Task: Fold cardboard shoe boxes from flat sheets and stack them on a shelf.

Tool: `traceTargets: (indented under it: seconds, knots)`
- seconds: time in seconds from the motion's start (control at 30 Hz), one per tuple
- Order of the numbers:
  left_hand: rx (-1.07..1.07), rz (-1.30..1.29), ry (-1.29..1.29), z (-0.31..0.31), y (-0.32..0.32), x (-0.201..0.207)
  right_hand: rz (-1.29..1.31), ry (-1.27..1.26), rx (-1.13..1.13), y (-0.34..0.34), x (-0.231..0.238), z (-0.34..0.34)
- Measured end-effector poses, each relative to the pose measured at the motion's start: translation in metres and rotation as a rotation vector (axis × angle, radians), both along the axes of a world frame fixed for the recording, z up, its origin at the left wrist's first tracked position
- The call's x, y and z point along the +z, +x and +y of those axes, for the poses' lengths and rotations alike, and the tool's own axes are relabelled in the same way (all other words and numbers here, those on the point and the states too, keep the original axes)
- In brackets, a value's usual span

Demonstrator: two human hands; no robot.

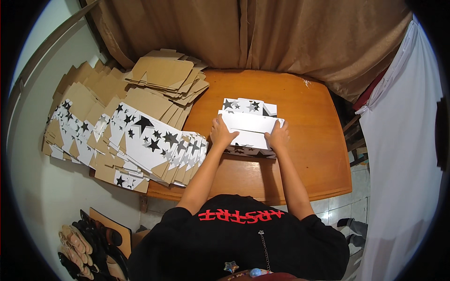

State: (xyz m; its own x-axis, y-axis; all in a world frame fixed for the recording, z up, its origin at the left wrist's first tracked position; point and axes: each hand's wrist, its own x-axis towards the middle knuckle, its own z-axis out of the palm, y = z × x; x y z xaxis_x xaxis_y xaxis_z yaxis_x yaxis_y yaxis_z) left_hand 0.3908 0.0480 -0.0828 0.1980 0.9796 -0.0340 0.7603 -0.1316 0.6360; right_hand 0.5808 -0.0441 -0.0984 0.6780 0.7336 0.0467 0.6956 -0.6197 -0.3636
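A small cardboard box (253, 122), white inside with black and grey stars on its outer faces, stands on the wooden table in front of me. A star-printed flap rises at its far side, and a slit runs across the white part between my hands. My left hand (222, 134) grips the box's left side, thumb resting over the white panel. On the opposite side my right hand (279, 136) holds it in the same way, thumb inward. The undersides of both grips are hidden behind the cardboard.
Stacks of flat, star-printed cardboard blanks (152, 136) cover the table's left side, with plain brown ones (159, 72) behind. A brown curtain (300, 37) hangs along the far edge of the wooden table (314, 159). White cloth (403, 154) hangs at right; shoes (77, 248) lie lower left.
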Motion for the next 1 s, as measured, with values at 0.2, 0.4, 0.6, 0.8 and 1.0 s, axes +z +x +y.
traceTargets:
  seconds: [0.2,0.4,0.6,0.8,1.0]
  knots:
    - [-0.425,-0.289,-0.011,0.011,-0.061,-0.022,-0.046,0.118,0.212,-0.009,0.015,0.018]
    - [-0.4,-0.305,-0.116,0.007,-0.063,-0.025,0.047,0.022,0.794,-0.04,0.027,0.062]
    - [-0.528,-0.481,0.224,0.005,-0.053,0.032,0.147,0.053,0.784,-0.044,0.09,0.073]
    - [-0.671,-0.272,0.474,0.013,-0.043,0.103,0.0,0.349,0.921,-0.033,0.149,0.058]
    - [-0.305,-0.436,0.858,0.001,-0.033,0.111,0.551,0.883,0.658,-0.019,0.121,0.03]
